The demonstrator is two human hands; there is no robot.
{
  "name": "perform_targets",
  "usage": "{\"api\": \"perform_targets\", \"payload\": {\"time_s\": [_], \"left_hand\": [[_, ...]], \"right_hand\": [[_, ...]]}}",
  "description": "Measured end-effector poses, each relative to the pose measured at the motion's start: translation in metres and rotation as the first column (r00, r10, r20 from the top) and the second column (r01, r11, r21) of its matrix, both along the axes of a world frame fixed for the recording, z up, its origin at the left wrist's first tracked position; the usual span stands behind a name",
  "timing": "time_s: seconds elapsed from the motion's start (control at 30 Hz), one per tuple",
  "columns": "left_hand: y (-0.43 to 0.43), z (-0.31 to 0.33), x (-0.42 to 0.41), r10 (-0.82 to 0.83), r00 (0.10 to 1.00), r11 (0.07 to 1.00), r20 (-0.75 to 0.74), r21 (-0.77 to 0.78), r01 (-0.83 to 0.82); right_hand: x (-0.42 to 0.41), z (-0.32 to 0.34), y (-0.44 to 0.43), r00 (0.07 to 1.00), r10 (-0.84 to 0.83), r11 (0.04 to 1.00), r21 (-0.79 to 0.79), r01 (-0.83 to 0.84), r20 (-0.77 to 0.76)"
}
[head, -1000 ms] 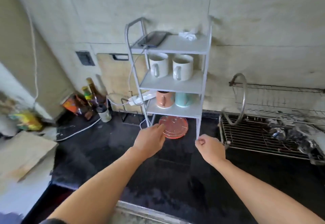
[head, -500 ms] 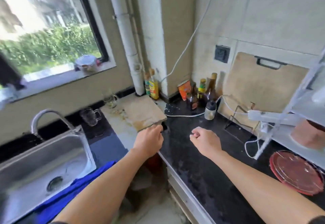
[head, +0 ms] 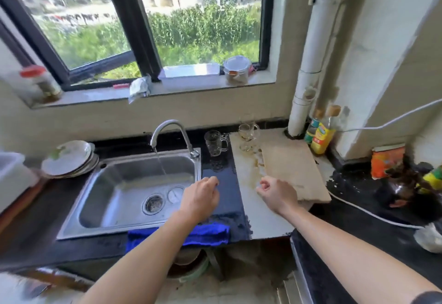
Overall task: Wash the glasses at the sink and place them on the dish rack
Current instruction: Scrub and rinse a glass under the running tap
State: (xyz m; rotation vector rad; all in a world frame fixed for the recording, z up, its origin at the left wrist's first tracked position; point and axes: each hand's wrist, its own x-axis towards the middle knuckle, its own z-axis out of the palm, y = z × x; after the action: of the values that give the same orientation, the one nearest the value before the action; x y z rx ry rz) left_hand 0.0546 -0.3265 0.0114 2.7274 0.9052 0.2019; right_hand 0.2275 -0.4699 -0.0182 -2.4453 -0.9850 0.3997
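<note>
Kitchen corner, dark counter (head: 223, 184) under a window; daylight and greenery outside.

Handled glass mug (head: 215, 143) stands upright on the dark counter, straight beyond the left hand (head: 200, 198), near the base of the faucet (head: 171, 130). More clear glasses (head: 247, 134) stand close together beyond the right hand (head: 277, 192) and slightly to its left, at the back of a pale stained slab. Their shapes are hard to read against the wall. Neither hand touches any glass.

Left hand: over the sink's right rim, knuckles up, fingers curled under, holding nothing. Right hand: over the pale slab, loose fist, thumb against forefinger, nothing in it. Hands are apart, with a strip of dark counter between them.

Sink (head: 107, 196): steel, to the left of the left hand. A thin stream of water falls from the faucet spout into the basin. Blue cloth (head: 210, 233) hangs over the front counter edge, under the left forearm. Wooden cutting board (head: 294, 170) lies just beyond and right of the right hand. Stack of plates (head: 69, 158) sits far left, past the sink. Oil bottles (head: 320, 134) stand beyond the board, at the foot of a white pipe (head: 311, 52). White cable (head: 373, 214) trails over the counter right of the right arm. On the sill: lidded container (head: 236, 72), white tray (head: 191, 74), red-capped jar (head: 41, 84).
</note>
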Motion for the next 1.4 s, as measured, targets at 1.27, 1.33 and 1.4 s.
{"api": "perform_targets", "payload": {"time_s": [1.27, 1.33, 1.4], "left_hand": [[0.230, -0.127, -0.038, 0.382, 0.889, 0.828, -0.252, -0.335, -0.450], [0.239, -0.132, -0.041, 0.404, 0.876, 0.798, -0.262, -0.368, -0.478], [0.249, -0.139, -0.045, 0.420, 0.866, 0.758, -0.272, -0.419, -0.500]], "right_hand": [[0.098, -0.059, 0.337, 0.981, 0.121, 0.951, -0.267, -0.159, -0.152], [0.075, -0.047, 0.333, 0.974, 0.178, 0.942, -0.263, -0.210, -0.141], [0.050, -0.042, 0.336, 0.961, 0.226, 0.918, -0.293, -0.265, -0.161]]}}
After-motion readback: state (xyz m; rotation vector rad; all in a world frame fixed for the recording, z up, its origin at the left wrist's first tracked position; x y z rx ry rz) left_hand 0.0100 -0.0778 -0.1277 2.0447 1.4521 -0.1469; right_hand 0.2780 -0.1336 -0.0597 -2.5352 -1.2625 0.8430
